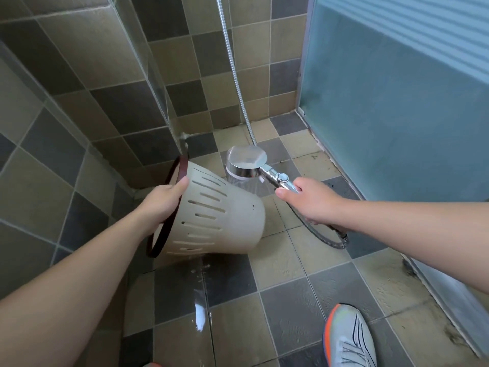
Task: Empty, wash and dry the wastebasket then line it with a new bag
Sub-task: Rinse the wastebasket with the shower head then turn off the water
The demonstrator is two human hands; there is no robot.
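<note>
Hands are both working over the wet shower floor [291,260]. Left hand [164,200] is gripping the dark brown rim [182,168] of the beige wastebasket [222,215], thumb lying on the slotted outer wall and the other fingers curling out of sight inside the rim. Wastebasket is hanging on its side in the air, mouth facing left toward the tiled wall [100,83] and closed bottom pointing right. Right hand [312,200] is curling round the handle of the chrome shower head [246,161], which is spraying water down just beside the basket's bottom. Metal hose [238,75] is running up the wall and looping under the right wrist. Frosted glass door [397,88] is standing at right, and a white-and-orange shoe [349,337] is resting on the floor.
</note>
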